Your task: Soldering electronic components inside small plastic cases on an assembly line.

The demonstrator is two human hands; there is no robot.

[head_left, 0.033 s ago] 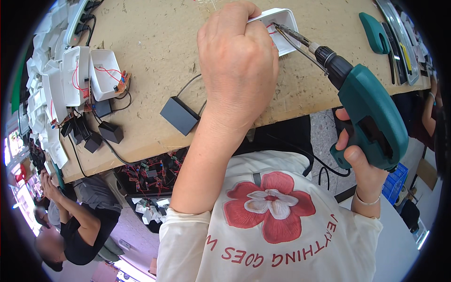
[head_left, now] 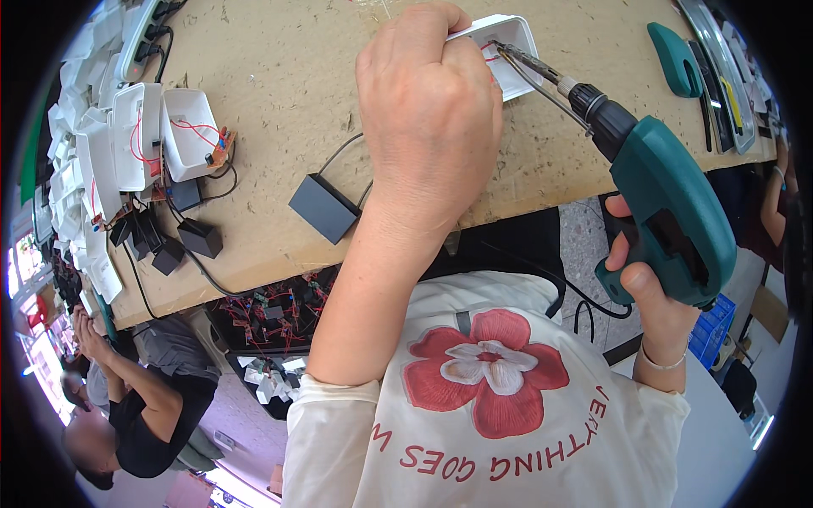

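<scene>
My left hand (head_left: 432, 110) is closed on a small white plastic case (head_left: 522, 42) near the far edge of the picture; its fingertips are mostly hidden behind the hand. Wrapped round the handle of a dark green soldering gun (head_left: 677, 203), my right hand (head_left: 648, 288) holds it from the right. The gun's metal tip (head_left: 500, 46) reaches inside the case, close to a red wire (head_left: 487, 57), beside a thin bent tube. Left of my left wrist lies a black power adapter (head_left: 324, 208), its grey cord passing under my hand.
White cases with red wires and circuit boards (head_left: 193, 135) stand at left, by several black adapters (head_left: 201, 238) and a power strip (head_left: 140, 38). A tray of wired boards (head_left: 267, 313) sits below the table's edge. A green tool (head_left: 675, 59) lies far right. Another person (head_left: 161, 398) works at left.
</scene>
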